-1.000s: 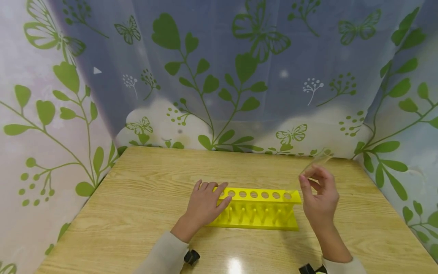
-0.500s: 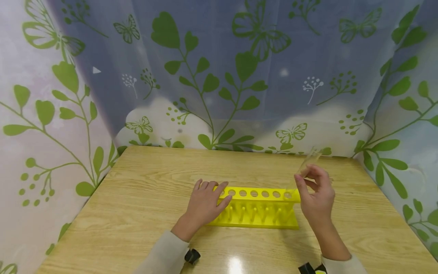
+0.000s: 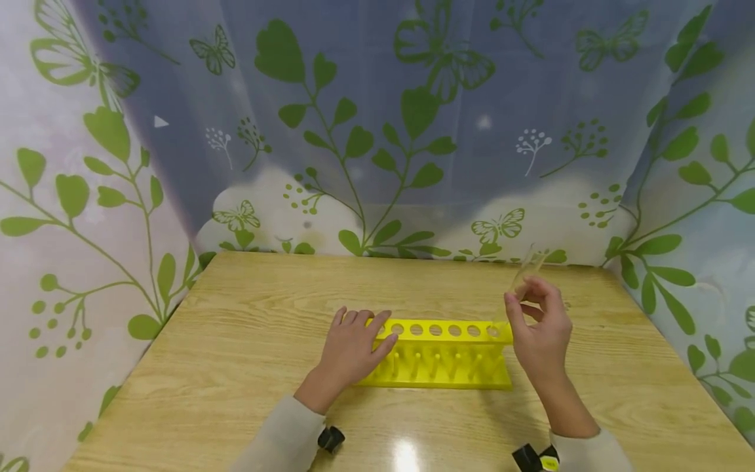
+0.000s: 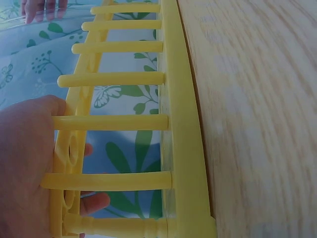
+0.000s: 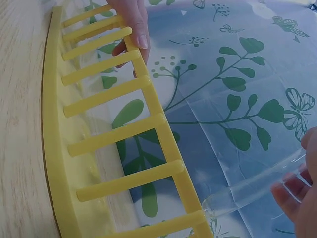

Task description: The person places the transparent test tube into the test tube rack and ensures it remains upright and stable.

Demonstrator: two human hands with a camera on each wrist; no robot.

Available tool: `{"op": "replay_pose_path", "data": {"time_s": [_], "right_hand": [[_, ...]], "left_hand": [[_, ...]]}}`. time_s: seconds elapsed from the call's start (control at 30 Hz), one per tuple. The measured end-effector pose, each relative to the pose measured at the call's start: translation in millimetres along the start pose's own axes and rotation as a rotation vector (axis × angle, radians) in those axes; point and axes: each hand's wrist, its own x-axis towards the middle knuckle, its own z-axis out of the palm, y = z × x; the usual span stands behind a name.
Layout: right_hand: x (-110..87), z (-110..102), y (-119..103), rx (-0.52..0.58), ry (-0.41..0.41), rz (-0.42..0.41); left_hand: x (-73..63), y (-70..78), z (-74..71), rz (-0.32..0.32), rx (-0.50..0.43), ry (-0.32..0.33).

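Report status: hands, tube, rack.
Left hand gripping yellow rack. Right hand pinching tilted clear tube; lower end near rack top, insertion unclear. No obstruction seen.

Left grip (image 3: pixel 352 347) clasped palm-down; right grip (image 3: pixel 541 328) raised, thumb and fingers pinching

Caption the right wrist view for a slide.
Right hand holds a clear, slanted test tube close to a yellow test-tube rack gripped by the left hand.

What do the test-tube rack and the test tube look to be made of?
Test-tube rack: likely molded plastic, satin finish; uniform yellow, smooth rounded pegs.
Test tube: glass or clear plastic, glossy; highlights and see-through walls fit either.
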Motion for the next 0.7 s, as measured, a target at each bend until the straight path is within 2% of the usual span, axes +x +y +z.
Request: {"op": "replay_pose_path", "data": {"time_s": [0.33, 0.53, 0.7], "right_hand": [[-2.8, 2, -1, -0.002, -0.016, 0.04], [-1.6, 3, -16, 0.006, -0.02, 0.04], [-2.8, 4, -11, -0.018, -0.022, 0.066]], "left_hand": [[-0.9, -1.2, 2.4, 0.006, 0.001, -0.009], [-2.2, -0.2, 1.0, 0.004, -0.012, 0.011], [-1.9, -0.7, 0.5, 0.007, -0.003, 0.032]]}}
